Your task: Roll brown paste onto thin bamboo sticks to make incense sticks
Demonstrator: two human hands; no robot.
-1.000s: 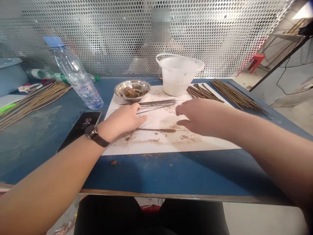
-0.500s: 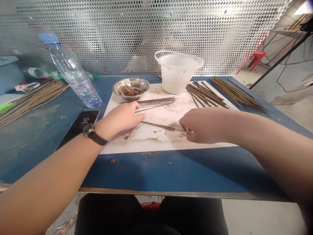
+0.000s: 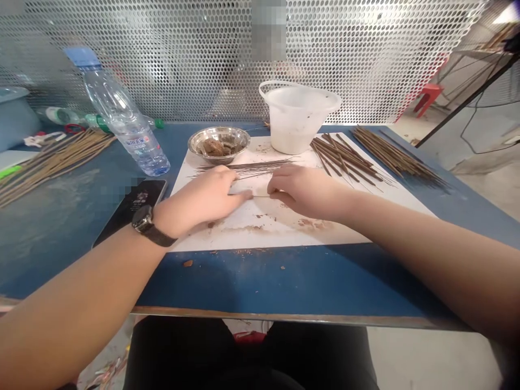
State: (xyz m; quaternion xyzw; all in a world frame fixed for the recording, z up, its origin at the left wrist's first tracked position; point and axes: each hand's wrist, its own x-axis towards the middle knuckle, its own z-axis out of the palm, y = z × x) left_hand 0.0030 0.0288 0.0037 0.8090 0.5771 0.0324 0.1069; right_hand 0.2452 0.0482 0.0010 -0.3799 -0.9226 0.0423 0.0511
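Note:
A thin dark stick (image 3: 260, 196) spans the short gap between my hands, low over the white sheet. My right hand (image 3: 303, 189) is closed, its fingertips pinching the stick. My left hand (image 3: 207, 192), with a dark watch on the wrist, has its thumb stretched toward the stick's other end and its index finger apart from the thumb. Its remaining fingers are hidden. Just behind both hands lies a row of thin sticks (image 3: 260, 167). Thicker brown coated sticks (image 3: 345, 154) are spread at the right of the white sheet (image 3: 239, 235).
Behind the hands stand a metal bowl (image 3: 199, 145) with brown lumps and a white bucket (image 3: 294, 127). At left are a water bottle (image 3: 138, 138), a phone (image 3: 122, 216) and tan sticks (image 3: 60, 160). Another stick bundle (image 3: 394, 154) lies far right. A perforated metal panel (image 3: 195, 65) borders the back.
My right hand has moved left and slightly away from me, close to my left hand. The brown coated stick that lay between my hands is gone from there; a bare thin stick shows instead.

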